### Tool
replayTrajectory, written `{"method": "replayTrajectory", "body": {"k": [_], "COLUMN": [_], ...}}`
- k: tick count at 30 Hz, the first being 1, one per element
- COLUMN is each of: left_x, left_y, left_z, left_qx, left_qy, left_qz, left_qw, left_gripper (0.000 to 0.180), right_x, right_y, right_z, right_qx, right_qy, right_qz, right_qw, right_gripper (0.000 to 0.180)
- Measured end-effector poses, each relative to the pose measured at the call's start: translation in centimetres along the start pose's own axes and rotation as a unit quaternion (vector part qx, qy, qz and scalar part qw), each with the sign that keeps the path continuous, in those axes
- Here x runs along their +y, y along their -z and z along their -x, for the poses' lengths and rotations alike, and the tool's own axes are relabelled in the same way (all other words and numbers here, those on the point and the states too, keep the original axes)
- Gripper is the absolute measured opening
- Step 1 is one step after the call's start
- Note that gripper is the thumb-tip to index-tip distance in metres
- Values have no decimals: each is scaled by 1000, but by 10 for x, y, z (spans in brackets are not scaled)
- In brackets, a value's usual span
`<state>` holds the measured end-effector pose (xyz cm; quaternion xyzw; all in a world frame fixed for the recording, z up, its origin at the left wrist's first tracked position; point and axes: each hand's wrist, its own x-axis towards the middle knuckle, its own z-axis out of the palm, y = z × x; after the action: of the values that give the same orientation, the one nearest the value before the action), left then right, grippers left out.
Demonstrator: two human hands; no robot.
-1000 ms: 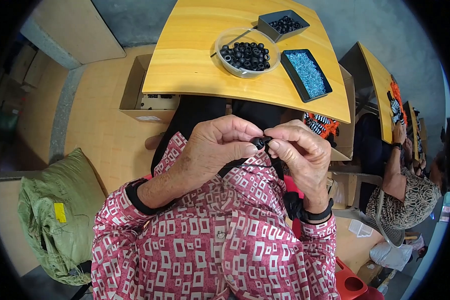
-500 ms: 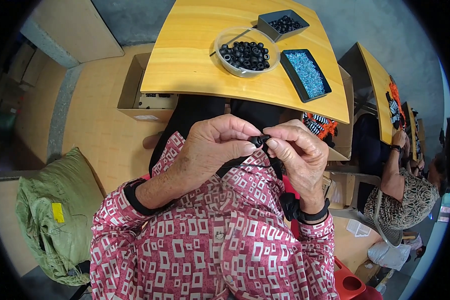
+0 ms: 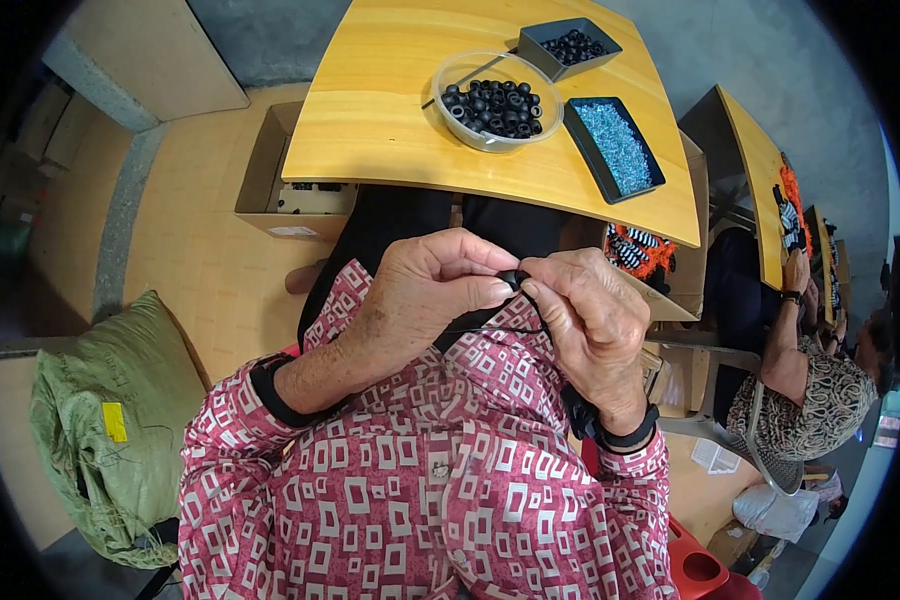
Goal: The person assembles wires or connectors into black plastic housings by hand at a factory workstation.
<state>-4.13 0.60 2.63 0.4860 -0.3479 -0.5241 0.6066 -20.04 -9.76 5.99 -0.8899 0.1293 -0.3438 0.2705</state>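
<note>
- Yellow worktop [image 3: 370,130] ahead, bearing a clear bowl [image 3: 490,144] of black beads [image 3: 496,106].
- Left hand [image 3: 420,287] angles inward, thumb and fingertips pinching a small black piece [image 3: 514,279].
- Right hand [image 3: 598,318] slants inward opposite, fingers curled, thumb and forefinger pinching the same piece before the patterned shirt [image 3: 390,490].

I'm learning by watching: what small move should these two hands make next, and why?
Perhaps the right hand should pull gently outward while the left hand steadies the small black piece: both hands pinch at it, and a thin black cord shows just below. Whether the cord passes through is hidden.
</note>
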Motion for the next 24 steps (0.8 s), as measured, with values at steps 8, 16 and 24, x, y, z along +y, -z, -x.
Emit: {"method": "replayTrajectory", "body": {"k": [8, 16, 24], "left_x": [-3, -1, 1], "left_y": [2, 0, -1], "left_z": [-1, 0, -1], "left_qx": [17, 7, 0], "left_qy": [31, 29, 15], "left_qz": [74, 86, 97], "left_qw": [997, 996, 995], "left_gripper": [22, 23, 24], "right_x": [5, 5, 3], "right_y": [-15, -9, -4], "right_z": [10, 8, 8], "right_qx": [35, 33, 49], "right_qy": [-10, -30, -56], "right_qz": [-16, -48, -49], "right_qw": [999, 998, 996], "right_gripper": [18, 18, 16]}}
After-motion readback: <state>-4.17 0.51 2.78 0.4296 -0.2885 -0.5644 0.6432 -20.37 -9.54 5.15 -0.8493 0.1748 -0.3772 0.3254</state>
